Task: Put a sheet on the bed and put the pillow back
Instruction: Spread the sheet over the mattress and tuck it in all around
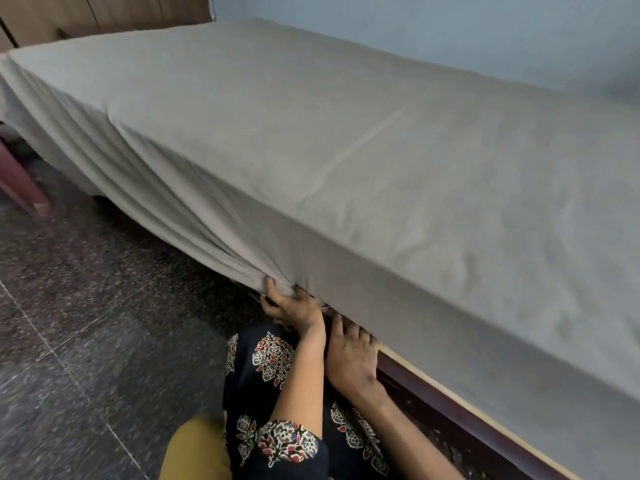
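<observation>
Dark speckled floor [86,306] is running beside the bed [433,398], which is standing against a pale blue wall [450,29]. Grey sheet [311,133] is lying spread over the mattress top and hanging down the near side in folds. Left hand [294,306] is clenching a gathered bunch of sheet at the lower mattress edge. Right hand [353,362] is resting just beside it, with the tips of its fingers [337,330] hidden under the sheet edge. Their grasp cannot be determined.
</observation>
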A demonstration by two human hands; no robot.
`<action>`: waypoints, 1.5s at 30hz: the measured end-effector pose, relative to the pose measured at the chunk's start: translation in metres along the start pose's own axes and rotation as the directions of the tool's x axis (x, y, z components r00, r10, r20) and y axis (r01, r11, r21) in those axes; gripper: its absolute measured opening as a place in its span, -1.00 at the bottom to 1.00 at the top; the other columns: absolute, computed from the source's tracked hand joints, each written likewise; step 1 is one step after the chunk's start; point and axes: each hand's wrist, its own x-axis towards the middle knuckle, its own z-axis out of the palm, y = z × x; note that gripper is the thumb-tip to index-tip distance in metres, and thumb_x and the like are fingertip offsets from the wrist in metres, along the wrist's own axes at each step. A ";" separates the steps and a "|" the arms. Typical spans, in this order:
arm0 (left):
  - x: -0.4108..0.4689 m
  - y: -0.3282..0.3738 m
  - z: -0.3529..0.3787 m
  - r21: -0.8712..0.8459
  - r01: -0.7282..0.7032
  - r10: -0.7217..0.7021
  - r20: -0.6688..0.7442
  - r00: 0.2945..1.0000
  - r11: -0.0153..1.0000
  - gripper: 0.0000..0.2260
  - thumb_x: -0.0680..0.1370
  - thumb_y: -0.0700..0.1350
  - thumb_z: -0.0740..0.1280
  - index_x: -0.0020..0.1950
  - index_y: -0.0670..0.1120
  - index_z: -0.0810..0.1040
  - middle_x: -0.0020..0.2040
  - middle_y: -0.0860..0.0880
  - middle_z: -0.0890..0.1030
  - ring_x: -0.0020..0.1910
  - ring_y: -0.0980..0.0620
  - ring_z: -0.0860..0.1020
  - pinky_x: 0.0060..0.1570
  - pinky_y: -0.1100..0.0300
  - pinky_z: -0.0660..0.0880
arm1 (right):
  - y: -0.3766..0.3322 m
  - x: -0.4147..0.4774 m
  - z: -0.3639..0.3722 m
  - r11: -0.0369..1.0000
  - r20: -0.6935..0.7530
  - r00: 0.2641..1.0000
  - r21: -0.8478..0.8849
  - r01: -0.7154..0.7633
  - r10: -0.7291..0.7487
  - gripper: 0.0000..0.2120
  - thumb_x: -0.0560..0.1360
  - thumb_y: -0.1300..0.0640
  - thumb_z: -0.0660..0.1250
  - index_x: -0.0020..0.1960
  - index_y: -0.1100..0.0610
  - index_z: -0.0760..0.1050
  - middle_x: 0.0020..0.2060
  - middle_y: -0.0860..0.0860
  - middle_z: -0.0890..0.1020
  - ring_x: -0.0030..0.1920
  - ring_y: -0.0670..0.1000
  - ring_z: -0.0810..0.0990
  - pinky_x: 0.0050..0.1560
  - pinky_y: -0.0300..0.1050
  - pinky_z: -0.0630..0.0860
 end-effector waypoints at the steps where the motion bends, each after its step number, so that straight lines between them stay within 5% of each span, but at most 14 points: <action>1: 0.000 0.002 -0.004 -0.019 -0.001 0.001 0.008 1.000 1.000 -0.47 0.51 -0.23 0.33 0.44 0.00 0.26 0.46 -0.19 0.13 0.37 -0.26 0.27 0.38 -0.03 0.21 | -0.003 0.002 0.001 1.000 0.005 1.000 0.010 -0.020 0.020 -0.46 0.59 0.12 0.02 0.53 0.14 -0.06 0.43 0.25 0.24 0.42 0.23 0.23 0.42 0.16 0.08; 7: -0.003 0.010 -0.036 -0.068 -0.036 0.036 0.008 0.999 0.997 -0.57 0.51 -0.29 0.31 0.37 -0.18 0.34 0.34 -0.28 0.36 0.31 -0.22 0.39 0.28 0.06 0.31 | 0.008 0.001 -0.003 0.994 0.044 0.997 0.096 0.059 -0.063 -0.28 0.54 -0.13 0.17 0.55 0.08 -0.10 0.44 0.20 0.25 0.44 0.19 0.23 0.40 0.11 0.14; 13: 0.018 0.008 -0.058 -0.108 -0.016 0.020 0.028 0.999 0.994 -0.69 0.55 -0.33 0.26 0.30 -0.27 0.45 0.21 -0.18 0.53 0.16 -0.04 0.50 0.02 0.38 0.37 | 0.049 -0.016 -0.026 0.912 0.225 0.901 0.268 0.310 -0.372 -0.26 0.54 -0.04 0.21 0.56 0.09 -0.12 0.54 0.12 -0.03 0.53 0.06 0.00 0.49 -0.13 0.01; 15: 0.023 0.008 -0.063 -0.066 -0.048 0.050 0.028 0.998 0.997 -0.72 0.54 -0.39 0.22 0.23 -0.30 0.50 0.09 -0.15 0.55 0.10 -0.03 0.50 -0.10 0.46 0.38 | 0.044 -0.024 -0.027 0.873 0.163 0.878 0.290 0.392 -0.449 -0.30 0.54 -0.01 0.21 0.55 0.14 -0.03 0.54 0.09 -0.04 0.54 0.02 -0.04 0.51 -0.13 -0.03; 17: 0.024 0.007 -0.064 0.035 -0.193 0.193 0.014 0.981 0.981 -0.73 0.50 -0.43 0.23 0.17 -0.30 0.55 0.11 -0.20 0.54 0.13 -0.15 0.53 0.01 0.30 0.43 | 0.028 -0.021 -0.029 0.836 -0.007 0.879 0.306 0.455 -0.476 -0.37 0.55 0.07 0.20 0.54 0.18 0.04 0.53 0.08 0.07 0.53 -0.02 0.03 0.46 -0.28 -0.09; 20: 0.024 0.001 -0.061 0.327 -0.542 0.557 0.056 0.829 0.774 -0.68 0.37 -0.46 0.31 0.07 -0.24 0.62 0.14 -0.24 0.54 0.08 -0.26 0.53 0.11 0.05 0.40 | -0.001 0.002 -0.030 0.810 -0.178 0.862 0.295 0.507 -0.475 -0.47 0.51 0.20 0.17 0.48 0.22 0.22 0.45 0.11 0.30 0.47 0.01 0.23 0.38 -0.41 -0.04; 23: 0.029 0.009 -0.062 0.524 -0.677 0.647 0.279 0.709 0.517 -0.69 0.36 -0.38 0.33 0.06 -0.18 0.63 0.11 -0.13 0.61 0.05 -0.21 0.56 0.04 0.01 0.46 | -0.022 0.017 -0.021 0.819 -0.207 0.869 0.291 0.494 -0.450 -0.44 0.43 0.17 0.03 0.41 0.23 0.32 0.36 0.15 0.42 0.38 0.11 0.37 0.41 -0.10 0.26; 25: 0.040 0.014 -0.062 0.610 -0.712 0.599 0.440 0.669 0.348 -0.74 0.45 -0.27 0.30 0.11 -0.15 0.62 0.17 -0.08 0.58 0.17 -0.14 0.52 0.18 -0.01 0.43 | -0.031 0.026 -0.013 0.856 -0.221 0.889 0.253 0.450 -0.402 -0.45 0.44 0.18 0.04 0.42 0.23 0.29 0.36 0.15 0.42 0.35 0.12 0.39 0.37 -0.08 0.31; 29: 0.060 0.017 -0.055 0.709 -0.705 0.355 0.661 0.661 -0.007 -0.67 0.62 -0.04 0.10 0.35 -0.01 0.44 0.39 0.02 0.37 0.49 -0.05 0.11 0.46 0.02 0.07 | -0.045 0.042 -0.002 0.917 -0.186 0.922 0.153 0.369 -0.340 -0.44 0.52 0.10 0.14 0.48 0.19 0.14 0.40 0.12 0.36 0.35 0.10 0.40 0.34 -0.10 0.32; 35: 0.090 0.043 -0.038 0.644 -0.716 0.120 0.760 0.639 -0.270 -0.60 0.63 -0.05 0.04 0.46 -0.05 0.29 0.42 -0.04 0.38 0.47 -0.05 0.17 0.49 0.03 -0.10 | -0.066 0.070 -0.014 0.936 0.024 0.957 0.219 0.276 -0.288 -0.21 0.48 -0.06 0.26 0.52 0.22 -0.06 0.47 0.16 0.20 0.48 0.11 0.19 0.47 0.03 0.13; 39: 0.103 0.063 -0.040 0.572 -0.785 -0.103 0.789 0.606 -0.237 -0.56 0.63 -0.08 -0.04 0.53 -0.05 0.15 0.53 -0.06 0.16 0.52 -0.04 0.05 0.49 0.00 -0.19 | -0.075 0.075 -0.015 0.959 0.080 0.967 0.167 0.227 -0.243 -0.13 0.48 -0.18 0.25 0.53 0.18 -0.15 0.50 0.16 0.11 0.50 0.13 0.12 0.48 0.09 0.08; 45: 0.087 0.059 -0.075 0.449 -0.877 0.068 0.894 0.444 -0.172 -0.51 0.56 -0.22 0.12 0.50 -0.04 0.23 0.51 0.01 0.24 0.50 0.02 0.11 0.50 0.11 -0.05 | -0.072 0.067 -0.014 0.963 0.076 0.971 0.165 0.213 -0.227 -0.14 0.49 -0.18 0.24 0.54 0.17 -0.16 0.50 0.14 0.12 0.48 0.14 0.16 0.44 0.13 0.16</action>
